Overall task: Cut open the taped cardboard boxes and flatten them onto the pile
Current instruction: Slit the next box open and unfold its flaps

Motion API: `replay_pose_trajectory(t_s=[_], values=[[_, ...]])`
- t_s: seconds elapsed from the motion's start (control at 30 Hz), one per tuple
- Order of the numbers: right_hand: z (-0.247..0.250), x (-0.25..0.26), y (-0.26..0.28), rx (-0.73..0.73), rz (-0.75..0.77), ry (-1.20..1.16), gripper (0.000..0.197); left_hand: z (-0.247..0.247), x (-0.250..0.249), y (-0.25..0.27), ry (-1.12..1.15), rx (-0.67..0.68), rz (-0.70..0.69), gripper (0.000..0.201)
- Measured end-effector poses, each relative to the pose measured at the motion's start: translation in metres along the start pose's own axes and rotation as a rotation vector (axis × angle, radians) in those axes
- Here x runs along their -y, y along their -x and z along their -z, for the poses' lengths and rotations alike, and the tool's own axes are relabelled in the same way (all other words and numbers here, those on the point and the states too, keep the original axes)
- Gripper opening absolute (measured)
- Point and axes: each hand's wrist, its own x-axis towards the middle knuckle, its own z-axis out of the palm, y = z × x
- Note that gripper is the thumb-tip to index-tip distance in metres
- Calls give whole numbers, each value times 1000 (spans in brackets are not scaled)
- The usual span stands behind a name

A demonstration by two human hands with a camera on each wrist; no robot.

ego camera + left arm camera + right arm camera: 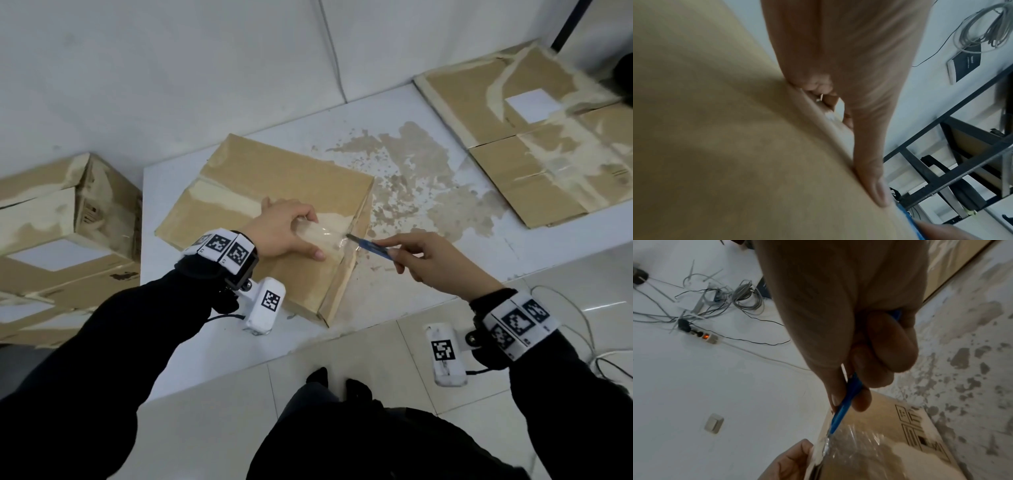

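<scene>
Head view, box: the brown taped cardboard box (274,192) sits on the white table with worn patches (428,240), roughly in the middle.
Head view, left hand: the left hand (284,229) is on top of the box, fingers curled round a crinkly bit of clear tape (322,233), thumb pressed flat on the cardboard.
Head view, right hand: the right hand (435,260) pinches a slim blue-handled knife (371,245), blade tip right at the tape on the box's right edge.
Head view, pile: flattened brown cardboard sheets (534,137) lie at the far right of the table; more taped boxes (65,233) are stacked off to the left.
Left wrist view: pretty blurry, the thumb (875,186) lies flat on the box top (715,129), other fingers are tucked in on something shiny.
Right wrist view: fingers (888,344) clenched tight round the blue knife (844,407), tip poking into the clear tape (849,449) at the box corner; a tangle of grey cables (725,301) lies behind.
</scene>
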Motion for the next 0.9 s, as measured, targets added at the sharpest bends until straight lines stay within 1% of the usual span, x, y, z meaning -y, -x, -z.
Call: replay_pose_trajectory(t_s=[0.17, 0.33, 0.43, 0.47, 0.5, 0.57, 0.67, 0.7, 0.77, 0.8, 0.87, 0.9], values=[[-10, 4, 2, -25, -56, -133, 25, -1, 4, 1, 3, -38, -50, 72], [-11, 13, 4, -10, -46, -48, 24, -2, 8, 1, 0, -89, -91, 73], [-10, 14, 12, 55, -39, 15, 25, 4, 9, 2, 44, -171, -111, 72], [-11, 14, 13, 30, -37, 11, 25, 8, 7, 1, 53, -200, -121, 70], [-11, 15, 13, -25, -33, -6, 26, 12, 4, 0, 48, -205, -129, 69], [-12, 19, 11, -143, -1, -16, 25, 17, -4, -1, -24, -154, -125, 67], [-7, 23, 9, -306, 74, 103, 26, 21, -12, -1, -262, -62, -81, 51], [-5, 22, 10, -345, 93, 148, 27, 22, -15, -2, -356, -32, -60, 50], [-4, 20, 10, -348, 123, 227, 27, 17, -23, -2, -510, 7, -2, 59], [-5, 19, 11, -326, 128, 268, 27, 14, -27, -2, -551, -1, 26, 64], [-7, 18, 12, -297, 131, 362, 24, 10, -33, 1, -553, -51, 74, 67], [-7, 17, 12, -291, 133, 404, 24, 9, -34, 4, -505, -79, 97, 64]])
